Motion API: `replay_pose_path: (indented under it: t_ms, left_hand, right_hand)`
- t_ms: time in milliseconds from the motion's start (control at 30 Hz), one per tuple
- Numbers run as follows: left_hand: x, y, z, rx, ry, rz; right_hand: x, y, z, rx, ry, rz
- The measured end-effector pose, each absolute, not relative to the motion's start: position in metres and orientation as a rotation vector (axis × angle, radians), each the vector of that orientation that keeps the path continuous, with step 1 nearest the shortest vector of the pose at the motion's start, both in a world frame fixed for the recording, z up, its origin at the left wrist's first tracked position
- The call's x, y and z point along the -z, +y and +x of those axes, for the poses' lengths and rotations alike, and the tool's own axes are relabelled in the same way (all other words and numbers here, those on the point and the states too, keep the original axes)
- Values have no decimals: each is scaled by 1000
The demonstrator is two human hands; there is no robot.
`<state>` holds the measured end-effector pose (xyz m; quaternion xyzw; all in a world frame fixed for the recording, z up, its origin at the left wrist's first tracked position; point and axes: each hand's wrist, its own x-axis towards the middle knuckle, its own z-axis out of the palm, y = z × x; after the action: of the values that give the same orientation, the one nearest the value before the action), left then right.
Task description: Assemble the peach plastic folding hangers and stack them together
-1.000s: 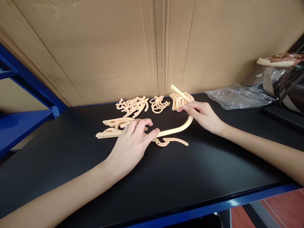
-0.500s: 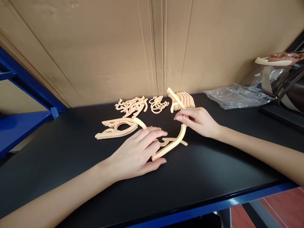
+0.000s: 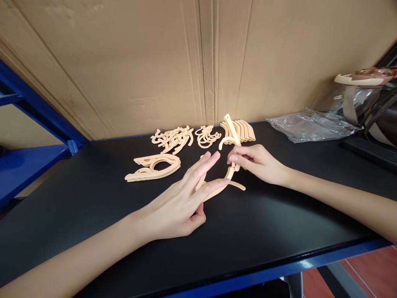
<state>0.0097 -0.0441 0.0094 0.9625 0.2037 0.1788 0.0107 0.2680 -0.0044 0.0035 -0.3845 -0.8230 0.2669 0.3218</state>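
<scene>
A cream folding clothes hanger (image 3: 233,128) is pinched near its middle by my right hand (image 3: 259,163). One arm of it points up and away, its curved hook stands out to the left, and the other arm slants down toward my left hand (image 3: 186,200). The fingers of that left hand are stretched out and apart, over the lower arm; whether they press on it I cannot tell. Beneath, a thin cream strip (image 3: 238,186) lies on the black table, mostly hidden. Left of the hands lies a stack of folded hangers (image 3: 149,176).
Along the back sit a heap of cream hooked parts (image 3: 173,138), a smaller pile of curved hooks (image 3: 207,135) and a row of hanger arms (image 3: 246,130). A clear plastic bag (image 3: 313,124) lies at the back right. Cardboard (image 3: 124,70) walls the rear.
My left hand has straightened its fingers and turned on its side. The hanger's upper arm has swung more upright, and its lower arm now sits partly behind my left fingers.
</scene>
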Motion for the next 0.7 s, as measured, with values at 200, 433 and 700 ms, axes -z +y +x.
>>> replay_pose_path:
  t_ms: [200, 433, 700]
  left_hand:
    - [-8, -44, 9, -541, 633, 2946]
    - [-6, -35, 11, -755, 962, 3073]
    - [-10, -32, 7, -831, 1315, 2906]
  right_hand:
    - [-2, -6, 266, -1007, -2043, -933]
    - [-4, -7, 269, -896, -2109, -886]
    - [-8, -16, 266, -780, -2359, -823]
